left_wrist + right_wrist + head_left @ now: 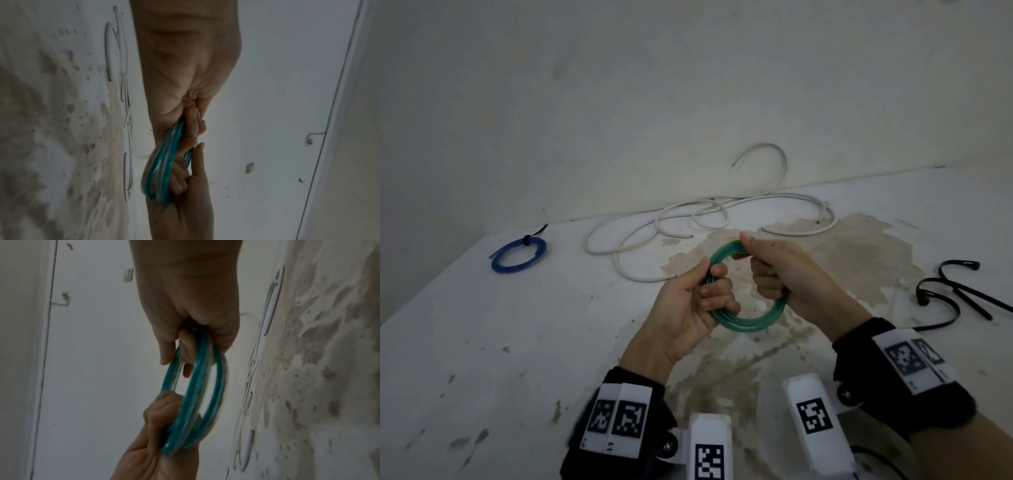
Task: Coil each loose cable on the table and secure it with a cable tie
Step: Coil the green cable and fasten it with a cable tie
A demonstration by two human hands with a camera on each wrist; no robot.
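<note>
While hands grip the green coil, only head view shows blue coil.

Surface: white, worn, with a large brown stain near its middle and scattered small chips and specks toward the near edge. It butts against a wall at the far side. Wall: off-white, smudged, faint grey marks. Wrist views show a switch on the wall and a thin wire running along it, ending at a small fitting. Light: dim, even, greyish; no hard shadows.
</note>
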